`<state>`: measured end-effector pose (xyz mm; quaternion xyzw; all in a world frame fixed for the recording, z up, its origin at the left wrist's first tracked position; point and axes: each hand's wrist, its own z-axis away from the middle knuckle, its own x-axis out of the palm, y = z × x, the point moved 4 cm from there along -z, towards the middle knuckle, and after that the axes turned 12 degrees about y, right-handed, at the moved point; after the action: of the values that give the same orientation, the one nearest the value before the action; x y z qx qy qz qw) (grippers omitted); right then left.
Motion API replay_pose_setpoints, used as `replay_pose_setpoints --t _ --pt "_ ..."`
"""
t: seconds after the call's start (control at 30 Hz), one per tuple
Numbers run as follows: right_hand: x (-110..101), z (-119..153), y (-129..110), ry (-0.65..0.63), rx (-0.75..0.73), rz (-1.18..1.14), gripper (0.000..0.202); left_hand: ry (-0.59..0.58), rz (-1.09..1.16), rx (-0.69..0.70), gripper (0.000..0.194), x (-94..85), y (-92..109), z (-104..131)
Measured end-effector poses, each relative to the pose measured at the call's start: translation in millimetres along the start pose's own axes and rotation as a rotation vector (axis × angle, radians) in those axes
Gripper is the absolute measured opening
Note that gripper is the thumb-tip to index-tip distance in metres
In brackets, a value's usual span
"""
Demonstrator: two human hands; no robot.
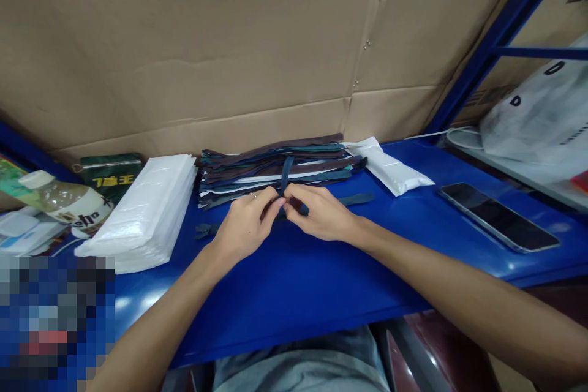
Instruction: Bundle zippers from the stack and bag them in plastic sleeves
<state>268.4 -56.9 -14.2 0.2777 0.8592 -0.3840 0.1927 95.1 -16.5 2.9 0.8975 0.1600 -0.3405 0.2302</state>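
Close together at the middle of the blue table [275, 294], my left hand [245, 217] and my right hand [319, 211] pinch a dark blue zipper [287, 170]. Its upper part stands up from between the fingertips, against the pile behind. The lower end is hidden by the fingers. Just behind my hands lies a pile of zippers [271, 162] in brown, navy, teal and white. Another dark zipper [358, 199] lies flat across the table beneath my hands, with one end showing on each side.
To the left lie a stack of white padded envelopes [147, 208], a drink bottle [68, 199] and a dark green package [110, 173]. On the right are a white packet [390, 168], a phone [498, 214] and a plastic bag [537, 110] on a shelf. Cardboard [220, 37] covers the back.
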Motion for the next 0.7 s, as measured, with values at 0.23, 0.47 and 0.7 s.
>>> replay_pose_setpoints --t 0.23,0.47,0.7 --pt "-4 -1 -7 0.013 -0.010 -0.103 0.018 0.063 -0.033 0.063 0.027 -6.9 5 -1" --pt "-22 -16 3 0.075 -0.061 0.117 0.012 0.063 -0.313 0.046 0.035 -20.2 0 -6" --pt "-90 -32 91 0.222 0.107 0.618 0.020 -0.052 -0.866 -0.378 0.042 -59.5 -43 -16"
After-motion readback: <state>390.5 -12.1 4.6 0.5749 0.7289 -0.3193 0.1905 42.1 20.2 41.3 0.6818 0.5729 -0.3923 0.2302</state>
